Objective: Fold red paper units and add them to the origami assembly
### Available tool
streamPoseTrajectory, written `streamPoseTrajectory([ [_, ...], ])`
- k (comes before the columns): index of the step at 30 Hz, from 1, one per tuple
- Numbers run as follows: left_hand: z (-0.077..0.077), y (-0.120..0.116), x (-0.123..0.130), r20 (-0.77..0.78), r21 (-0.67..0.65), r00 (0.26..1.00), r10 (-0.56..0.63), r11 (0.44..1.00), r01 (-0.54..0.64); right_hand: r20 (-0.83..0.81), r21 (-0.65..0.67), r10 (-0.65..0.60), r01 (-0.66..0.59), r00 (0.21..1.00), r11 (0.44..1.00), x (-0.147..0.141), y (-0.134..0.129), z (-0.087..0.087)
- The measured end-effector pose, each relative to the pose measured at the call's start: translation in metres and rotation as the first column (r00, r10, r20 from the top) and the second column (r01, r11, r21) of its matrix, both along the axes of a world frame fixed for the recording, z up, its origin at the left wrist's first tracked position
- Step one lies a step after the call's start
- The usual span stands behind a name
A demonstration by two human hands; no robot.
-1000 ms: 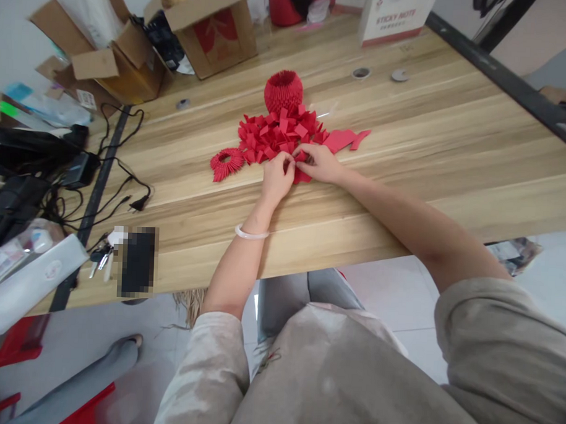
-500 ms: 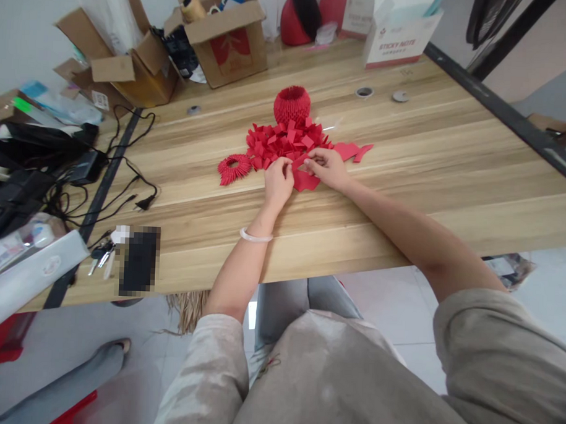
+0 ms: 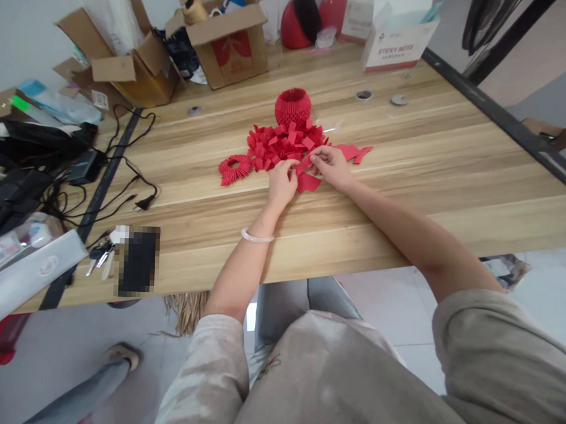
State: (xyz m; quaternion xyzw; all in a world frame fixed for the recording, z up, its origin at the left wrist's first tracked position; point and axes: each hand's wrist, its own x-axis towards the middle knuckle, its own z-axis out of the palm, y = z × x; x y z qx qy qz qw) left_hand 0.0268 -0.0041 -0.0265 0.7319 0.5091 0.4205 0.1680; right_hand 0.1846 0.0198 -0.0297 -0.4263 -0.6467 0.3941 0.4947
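the left hand (image 3: 282,185) and right hand (image 3: 334,169) pinch a red strip (image 3: 304,164) between them, probably to steady it; the red pile (image 3: 280,144) lies just beyond, seemingly for easy reach, the red bowl (image 3: 293,109) upright at its far side.

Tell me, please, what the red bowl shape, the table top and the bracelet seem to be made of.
Red bowl shape: probably folded paper, matte; its wall shows many small folds.
Table top: wood or wood-look laminate, smooth; long brown grain streaks cross it.
Bracelet: pale, smooth and seemingly hard, as it forms an even ring; stone, glass or plastic, I cannot tell which.
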Motion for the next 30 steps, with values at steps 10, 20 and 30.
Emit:
streamPoseTrajectory([
  [10,-0.0001,-0.0007,0.002,0.024,-0.046,0.994,-0.105,0.993,0.106,0.026,0.019,0.021,-0.022,0.999,1.0,0.0029,0.0043,-0.0041],
  [20,0.0023,-0.0016,0.003,0.01,-0.02,0.993,-0.115,0.993,0.115,0.013,0.007,0.014,-0.014,1.0,1.0,0.0025,0.0038,-0.0042],
  [30,0.0027,-0.0012,0.0021,0.01,-0.004,0.995,-0.103,0.995,0.103,0.0,0.036,0.06,-0.06,0.998,0.998,0.0033,0.0039,-0.0048],
])
